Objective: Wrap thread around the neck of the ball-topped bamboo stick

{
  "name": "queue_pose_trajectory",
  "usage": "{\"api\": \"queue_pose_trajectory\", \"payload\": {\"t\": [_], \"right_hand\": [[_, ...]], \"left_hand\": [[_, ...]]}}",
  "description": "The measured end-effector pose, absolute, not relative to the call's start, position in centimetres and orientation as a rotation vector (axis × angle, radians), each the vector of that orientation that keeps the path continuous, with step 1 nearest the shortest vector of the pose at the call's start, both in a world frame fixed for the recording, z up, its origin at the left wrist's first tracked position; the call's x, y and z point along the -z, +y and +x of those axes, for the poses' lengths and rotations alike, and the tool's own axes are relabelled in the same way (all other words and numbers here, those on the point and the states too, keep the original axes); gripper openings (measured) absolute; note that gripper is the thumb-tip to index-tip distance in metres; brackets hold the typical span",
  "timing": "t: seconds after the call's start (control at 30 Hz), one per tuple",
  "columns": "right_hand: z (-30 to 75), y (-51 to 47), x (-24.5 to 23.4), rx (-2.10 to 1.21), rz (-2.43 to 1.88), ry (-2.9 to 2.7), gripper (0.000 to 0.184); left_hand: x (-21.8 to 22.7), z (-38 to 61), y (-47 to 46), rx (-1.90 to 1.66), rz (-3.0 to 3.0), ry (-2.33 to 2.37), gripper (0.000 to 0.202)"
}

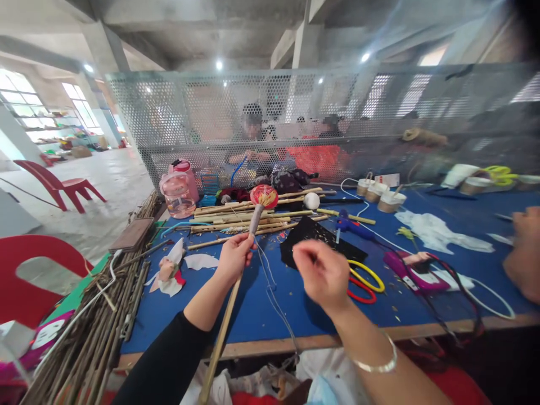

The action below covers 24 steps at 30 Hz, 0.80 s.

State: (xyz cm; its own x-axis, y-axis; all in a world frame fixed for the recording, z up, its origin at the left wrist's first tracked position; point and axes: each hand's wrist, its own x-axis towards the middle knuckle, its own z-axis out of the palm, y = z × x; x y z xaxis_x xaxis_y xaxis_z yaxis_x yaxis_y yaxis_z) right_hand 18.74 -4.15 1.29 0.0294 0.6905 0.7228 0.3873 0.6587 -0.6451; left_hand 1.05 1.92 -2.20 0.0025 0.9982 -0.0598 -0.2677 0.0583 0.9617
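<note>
My left hand (233, 256) is closed around a long bamboo stick (223, 332) just below its grey-wrapped neck. The stick's top carries a round red ornament (264, 197) with yellow tassels. A thin pale thread (270, 287) hangs down from the wrapped part over the blue table (261, 315). My right hand (323, 274), with a silver bangle at the wrist, hovers to the right of the stick. Its fingers are pinched together, apparently on the thread, though the thread there is too fine to see.
Bamboo sticks (253, 216) lie across the table's back, more in a bundle (97, 332) at the left edge. Black cloth (316, 239), yellow and red scissors (365, 281), a blue glue gun (350, 225), a pink jug (179, 191). Another person's hand (523, 253) rests at right; people sit behind a mesh screen (295, 112).
</note>
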Motion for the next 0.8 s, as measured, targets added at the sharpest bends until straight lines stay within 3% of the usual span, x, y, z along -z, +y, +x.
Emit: {"api": "queue_pose_trajectory", "payload": {"t": [0.17, 0.27, 0.5, 0.8], "right_hand": [[15.4, 5.6, -5.7, -0.516, -0.85, -1.138, 0.032], [11.0, 7.8, -7.3, -0.621, -0.783, -1.2, 0.035], [3.9, 6.6, -7.7, -0.375, -0.51, -1.819, 0.027], [6.1, 4.7, -6.4, -0.135, -0.557, -2.009, 0.028]], "left_hand": [[2.0, 1.3, 2.0, -1.23, 0.835, 0.967, 0.036], [1.9, 2.1, 1.5, -1.159, 0.798, 0.932, 0.033], [2.5, 3.2, 0.4, -1.055, 0.735, 0.889, 0.021], [2.1, 2.9, 0.4, -1.161, 0.776, 0.842, 0.034]]}}
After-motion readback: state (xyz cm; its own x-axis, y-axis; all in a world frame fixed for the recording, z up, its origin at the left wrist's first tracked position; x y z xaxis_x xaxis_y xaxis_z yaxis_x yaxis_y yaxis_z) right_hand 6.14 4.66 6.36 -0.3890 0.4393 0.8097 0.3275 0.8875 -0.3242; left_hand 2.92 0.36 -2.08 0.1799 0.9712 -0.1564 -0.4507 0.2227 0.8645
